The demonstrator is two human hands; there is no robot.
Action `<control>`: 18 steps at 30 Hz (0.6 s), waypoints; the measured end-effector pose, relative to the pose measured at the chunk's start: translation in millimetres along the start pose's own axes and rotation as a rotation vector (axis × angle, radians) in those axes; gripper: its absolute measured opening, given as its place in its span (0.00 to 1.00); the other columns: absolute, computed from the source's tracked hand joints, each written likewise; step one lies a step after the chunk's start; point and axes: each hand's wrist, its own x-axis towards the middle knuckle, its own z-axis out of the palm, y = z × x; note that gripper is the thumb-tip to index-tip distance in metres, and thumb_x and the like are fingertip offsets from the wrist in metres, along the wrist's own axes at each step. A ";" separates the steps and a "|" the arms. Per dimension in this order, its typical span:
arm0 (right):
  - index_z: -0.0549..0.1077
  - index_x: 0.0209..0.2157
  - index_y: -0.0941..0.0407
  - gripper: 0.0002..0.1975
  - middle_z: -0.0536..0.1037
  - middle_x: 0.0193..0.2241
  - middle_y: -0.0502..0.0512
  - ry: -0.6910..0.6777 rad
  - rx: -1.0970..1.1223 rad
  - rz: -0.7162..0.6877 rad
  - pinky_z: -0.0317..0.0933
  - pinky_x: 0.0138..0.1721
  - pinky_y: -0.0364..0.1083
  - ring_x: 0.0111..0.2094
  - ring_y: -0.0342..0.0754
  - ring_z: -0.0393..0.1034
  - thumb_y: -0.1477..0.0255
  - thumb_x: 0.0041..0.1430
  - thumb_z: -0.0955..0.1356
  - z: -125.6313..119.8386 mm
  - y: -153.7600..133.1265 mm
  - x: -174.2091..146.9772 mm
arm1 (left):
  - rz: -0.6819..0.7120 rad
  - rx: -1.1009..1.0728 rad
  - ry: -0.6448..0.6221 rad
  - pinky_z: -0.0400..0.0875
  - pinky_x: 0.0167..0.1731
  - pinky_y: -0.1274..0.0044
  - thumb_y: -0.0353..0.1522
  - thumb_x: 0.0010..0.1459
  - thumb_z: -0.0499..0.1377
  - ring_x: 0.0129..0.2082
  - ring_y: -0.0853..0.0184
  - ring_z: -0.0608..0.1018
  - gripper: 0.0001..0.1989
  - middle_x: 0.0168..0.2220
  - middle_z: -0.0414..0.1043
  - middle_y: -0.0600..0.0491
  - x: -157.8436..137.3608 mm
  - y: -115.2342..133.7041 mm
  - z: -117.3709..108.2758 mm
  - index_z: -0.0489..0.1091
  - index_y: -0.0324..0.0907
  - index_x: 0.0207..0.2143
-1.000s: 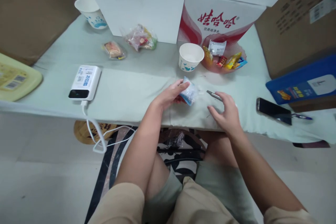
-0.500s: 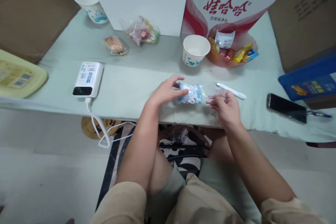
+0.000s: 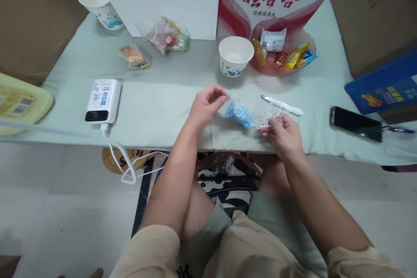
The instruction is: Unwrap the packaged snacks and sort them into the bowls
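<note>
A small clear plastic bag (image 3: 240, 114) with a light-blue, crinkled bundle inside is held between my hands, just over the cloth near the table's front edge. My left hand (image 3: 207, 103) is closed, thumb and forefinger pinching the film at the bag's upper left corner. On the other side, my right hand (image 3: 284, 134) has its fingers closed on the gathered, twisted right end of the bag. What exactly the blue bundle is, I cannot tell. Just behind my right hand lies a white pen-like tool (image 3: 282, 105) with a metal tip.
Behind the bag stands a paper cup (image 3: 236, 57), beside a pink clear bowl (image 3: 273, 69) of wrapped snacks. A power bank (image 3: 103, 100) with a white cable (image 3: 125, 160) lies left. A phone (image 3: 355, 123) lies right, near a blue package (image 3: 384, 89). Boxes (image 3: 172, 0) stand at the back.
The bag has turned, so its blue side shows instead of the whitish one. My left hand has moved up slightly, from lying along the bag to pinching its corner.
</note>
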 end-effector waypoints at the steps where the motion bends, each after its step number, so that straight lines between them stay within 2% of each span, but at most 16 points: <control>1: 0.64 0.31 0.52 0.20 0.76 0.26 0.47 0.007 0.010 0.005 0.69 0.23 0.43 0.26 0.47 0.76 0.57 0.46 0.75 -1.3 0.4 0.2 | -0.053 -0.055 0.103 0.74 0.43 0.72 0.34 0.56 0.60 0.39 0.67 0.79 0.05 0.35 0.75 0.54 1.7 -1.1 -1.9 0.68 0.44 0.34; 3: 0.64 0.33 0.52 0.21 0.78 0.27 0.48 0.021 0.020 0.010 0.67 0.23 0.42 0.26 0.46 0.76 0.57 0.46 0.74 -3.6 2.3 0.5 | -0.180 -0.127 0.284 0.74 0.37 0.75 0.33 0.56 0.58 0.36 0.69 0.79 0.07 0.33 0.73 0.56 5.4 -6.5 -6.8 0.65 0.47 0.38; 5: 0.64 0.37 0.52 0.21 0.77 0.27 0.47 0.041 0.018 0.009 0.66 0.22 0.41 0.25 0.45 0.75 0.57 0.47 0.73 -6.4 5.5 1.2 | -0.294 -0.117 0.403 0.74 0.33 0.77 0.30 0.53 0.57 0.34 0.69 0.79 0.11 0.33 0.72 0.56 8.4 -13.0 -12.9 0.64 0.48 0.41; 6: 0.63 0.40 0.51 0.22 0.77 0.26 0.46 0.051 0.005 0.000 0.65 0.22 0.41 0.24 0.45 0.75 0.58 0.48 0.73 -8.2 7.3 1.7 | -0.306 -0.079 0.445 0.74 0.33 0.76 0.29 0.51 0.56 0.35 0.68 0.79 0.14 0.35 0.72 0.55 9.0 -15.1 -16.0 0.64 0.48 0.42; 8: 0.63 0.44 0.51 0.23 0.77 0.29 0.47 0.079 -0.049 -0.047 0.64 0.21 0.41 0.24 0.44 0.73 0.60 0.50 0.72 -12.7 10.8 2.9 | -0.199 0.042 0.467 0.75 0.38 0.74 0.28 0.50 0.57 0.42 0.64 0.79 0.17 0.41 0.73 0.52 8.1 -14.7 -21.6 0.65 0.48 0.43; 10: 0.62 0.47 0.50 0.22 0.76 0.35 0.50 0.111 -0.113 -0.150 0.66 0.24 0.43 0.27 0.45 0.74 0.62 0.53 0.70 -17.7 13.2 2.8 | 0.008 0.178 0.343 0.72 0.49 0.71 0.28 0.49 0.58 0.53 0.60 0.75 0.18 0.49 0.73 0.51 4.0 -8.4 -25.6 0.69 0.47 0.44; 12: 0.63 0.49 0.51 0.19 0.75 0.41 0.54 0.169 -0.169 -0.327 0.69 0.31 0.47 0.33 0.47 0.75 0.63 0.57 0.68 -21.7 13.6 -0.3 | 0.152 0.298 0.096 0.67 0.57 0.69 0.30 0.47 0.61 0.58 0.58 0.72 0.18 0.52 0.73 0.50 -1.3 -0.6 -27.3 0.72 0.46 0.43; 13: 0.63 0.49 0.51 0.18 0.73 0.43 0.56 0.192 -0.211 -0.433 0.71 0.36 0.49 0.38 0.49 0.75 0.63 0.59 0.66 -22.7 12.8 -3.2 | 0.174 0.351 -0.020 0.66 0.58 0.68 0.31 0.46 0.63 0.57 0.57 0.72 0.18 0.52 0.73 0.50 -3.6 2.4 -27.4 0.73 0.45 0.43; 15: 0.65 0.49 0.51 0.16 0.72 0.45 0.59 0.170 -0.362 -0.660 0.69 0.45 0.54 0.46 0.53 0.73 0.64 0.60 0.66 -22.2 9.7 -10.9 | 0.130 0.452 -0.134 0.68 0.54 0.69 0.33 0.46 0.64 0.49 0.59 0.76 0.16 0.47 0.76 0.50 -6.4 4.7 -26.5 0.75 0.44 0.40; 18: 0.69 0.51 0.50 0.19 0.72 0.50 0.61 -0.062 -0.719 -0.888 0.63 0.54 0.61 0.54 0.60 0.68 0.64 0.58 0.70 -15.5 3.0 -19.9 | -0.022 0.510 -0.050 0.72 0.40 0.74 0.35 0.50 0.62 0.33 0.65 0.77 0.08 0.33 0.77 0.52 -6.3 3.4 -23.5 0.75 0.42 0.33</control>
